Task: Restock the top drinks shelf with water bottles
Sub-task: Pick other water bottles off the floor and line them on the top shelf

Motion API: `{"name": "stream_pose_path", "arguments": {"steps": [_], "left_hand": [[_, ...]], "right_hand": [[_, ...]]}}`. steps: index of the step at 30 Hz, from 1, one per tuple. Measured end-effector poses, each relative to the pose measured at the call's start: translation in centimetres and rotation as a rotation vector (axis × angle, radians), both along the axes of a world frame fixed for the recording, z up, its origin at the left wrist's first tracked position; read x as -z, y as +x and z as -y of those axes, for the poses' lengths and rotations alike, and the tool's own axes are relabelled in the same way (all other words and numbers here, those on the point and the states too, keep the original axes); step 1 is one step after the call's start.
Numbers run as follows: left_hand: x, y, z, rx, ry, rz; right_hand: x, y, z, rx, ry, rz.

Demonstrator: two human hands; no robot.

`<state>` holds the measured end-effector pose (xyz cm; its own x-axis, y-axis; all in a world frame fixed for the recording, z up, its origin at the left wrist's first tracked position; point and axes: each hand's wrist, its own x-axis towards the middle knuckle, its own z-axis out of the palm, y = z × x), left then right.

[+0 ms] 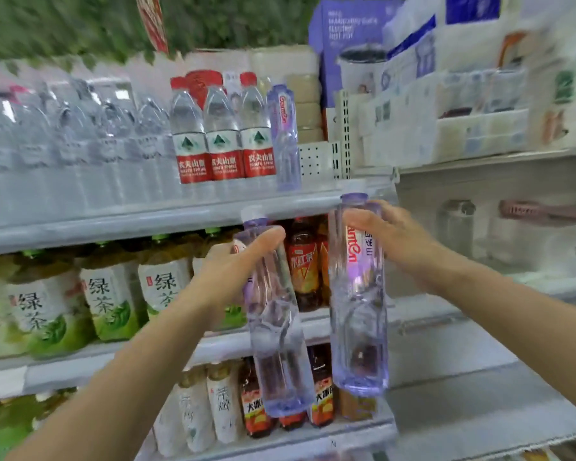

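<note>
Shop shelves fill the view. Above both grips, the top shelf [140, 217] already carries 1 purple bottle [284, 138]; the left hand [236, 261] and right hand [379, 227] each hold 1 bottle, the left bottle [276, 327] and the right bottle [358, 294], still to place.

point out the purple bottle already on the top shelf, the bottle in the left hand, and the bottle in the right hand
shelf bottle [284, 138], head view, mid body
left-hand bottle [276, 327], head view, clear body below fingers
right-hand bottle [358, 311], head view, body below label

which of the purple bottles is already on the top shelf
The purple bottle standing beside the red-label bottles. The other two are still held below shelf level, one in each hand.
</note>
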<state>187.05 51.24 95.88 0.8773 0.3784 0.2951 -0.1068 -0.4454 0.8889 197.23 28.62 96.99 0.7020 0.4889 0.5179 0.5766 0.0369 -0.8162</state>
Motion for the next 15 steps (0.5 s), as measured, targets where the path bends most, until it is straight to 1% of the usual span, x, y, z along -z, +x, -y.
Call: {"name": "stream_pose_path", "arguments": {"steps": [4,8,11,15], "left_hand": [[-4.5,1.6,-2.0,-0.008,0.047,0.061],[-7.7,3.4,-3.9,-0.053,0.052,0.114],[-9.8,4.8,-5.1,-0.012,0.111,0.132],[-11.5,6.8,-6.4,0.011,0.123,0.109]], "right_hand": [[-5.8,1.7,-2.2,-0.054,-0.001,0.134],[-11.4,3.9,-4.5,0.008,0.055,0.218],[-15.0,5.7,-6.0,0.014,0.059,0.243],[-18.2,8.6,-7.8,0.009,0.09,0.283]]}}
